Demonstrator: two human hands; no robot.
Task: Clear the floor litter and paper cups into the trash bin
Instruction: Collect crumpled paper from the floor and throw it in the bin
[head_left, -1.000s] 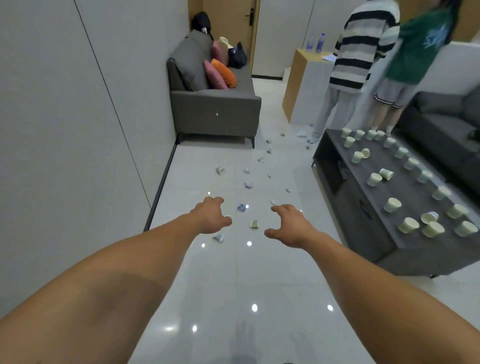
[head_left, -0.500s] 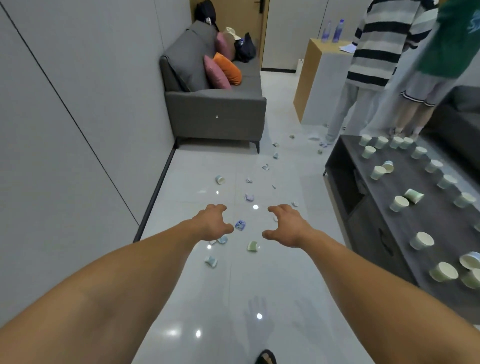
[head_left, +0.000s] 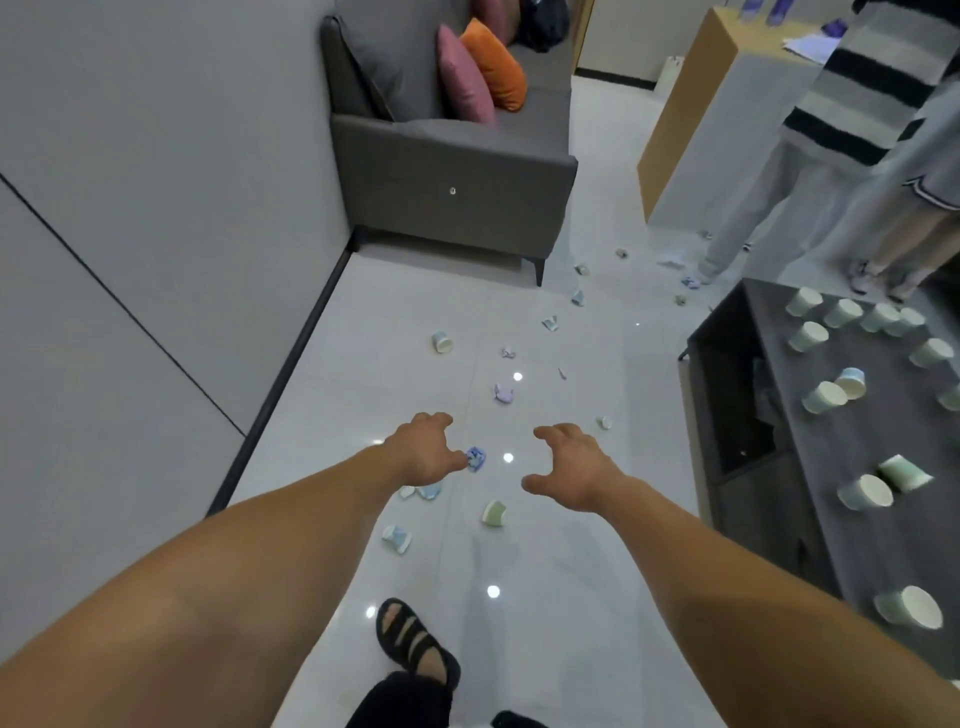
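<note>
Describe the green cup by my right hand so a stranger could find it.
From the grey sofa at the left wall, follow the litter trail down the white floor toward the camera. Just nearer than the right hand lies the green cup, on its side. It is the only pale green piece there; the crushed cups to its left are blue and white.

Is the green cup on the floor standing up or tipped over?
Tipped over. The green cup lies on its side on the floor, not standing on its base.
</note>
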